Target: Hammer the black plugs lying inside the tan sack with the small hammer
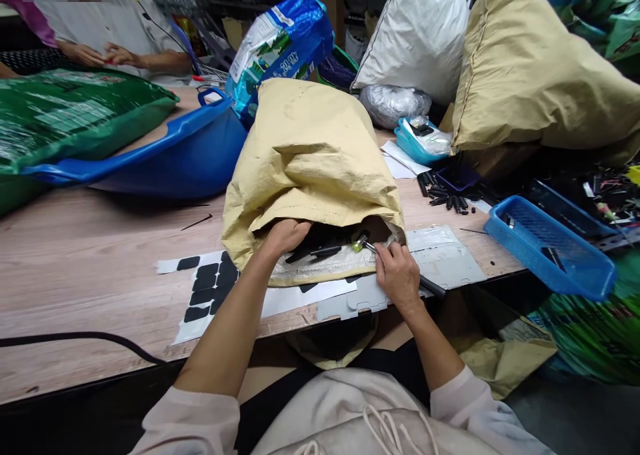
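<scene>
A tan woven sack point(320, 128) lies on the table with its mouth facing me and its upper edge raised. My left hand point(286, 236) reaches into the left of the mouth, its fingers mostly hidden under the upper flap. Black pieces point(325, 250) show inside on the pale lining. At the right of the mouth, my right hand point(399, 272) is closed round a hammer-like tool point(433, 286). Its black handle sticks out to the lower right, and its metal shaft and yellowish head point(359, 243) point into the opening.
White sheets with black patches point(204, 277) lie partly under the sack. To the left is a blue basin point(175, 155); on the right sits a blue basket point(545, 242). Full sacks point(545, 75) stand behind. Another person's hands point(107, 55) are at the far left.
</scene>
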Available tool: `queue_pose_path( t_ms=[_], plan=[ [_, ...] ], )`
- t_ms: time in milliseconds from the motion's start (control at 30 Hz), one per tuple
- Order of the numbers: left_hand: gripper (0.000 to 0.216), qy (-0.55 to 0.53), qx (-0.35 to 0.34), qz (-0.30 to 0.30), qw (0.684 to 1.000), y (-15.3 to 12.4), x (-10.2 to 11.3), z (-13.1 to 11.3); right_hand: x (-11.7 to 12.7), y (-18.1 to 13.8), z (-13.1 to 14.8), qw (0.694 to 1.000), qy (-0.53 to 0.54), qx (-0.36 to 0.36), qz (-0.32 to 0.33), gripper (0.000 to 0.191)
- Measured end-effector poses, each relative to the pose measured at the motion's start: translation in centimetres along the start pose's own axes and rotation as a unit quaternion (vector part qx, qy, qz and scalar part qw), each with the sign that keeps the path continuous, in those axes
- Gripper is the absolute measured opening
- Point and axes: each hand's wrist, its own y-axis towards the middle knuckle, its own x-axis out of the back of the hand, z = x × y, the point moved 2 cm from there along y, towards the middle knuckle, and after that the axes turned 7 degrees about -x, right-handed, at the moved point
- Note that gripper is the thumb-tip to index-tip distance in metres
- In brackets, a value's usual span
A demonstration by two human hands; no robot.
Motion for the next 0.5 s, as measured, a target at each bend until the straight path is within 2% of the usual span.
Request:
queue_pose_path(
  t_ms=[100, 200, 300, 400, 500],
  plan=[
    [0.041, -0.040, -0.088, -0.033, 0.995, -2.4, -0.3, -0.3, 0.0, 0.0, 0.0, 1.000, 0.002, -0.001, 0.000, 0.030],
    [0.037, -0.011, -0.177, -0.085, 0.981, -5.0, -1.8, -0.8, 0.0, 0.0, 0.0, 1.000, 0.000, 0.000, -0.006, 0.030],
    [0.029, 0.026, -0.200, -0.091, 0.975, -6.8, -3.9, -0.7, -0.1, 0.0, 0.0, 1.000, 0.001, 0.005, -0.013, 0.030],
    [0.019, 0.002, -0.199, -0.103, 0.975, -7.6, -5.4, -0.5, -0.1, -0.1, -0.1, 1.000, 0.009, 0.006, -0.018, 0.030],
    [0.008, -0.037, -0.227, -0.108, 0.967, -8.0, -6.2, -0.7, -0.2, -0.2, -0.4, 1.000, 0.022, 0.001, -0.017, 0.029]
  ],
)
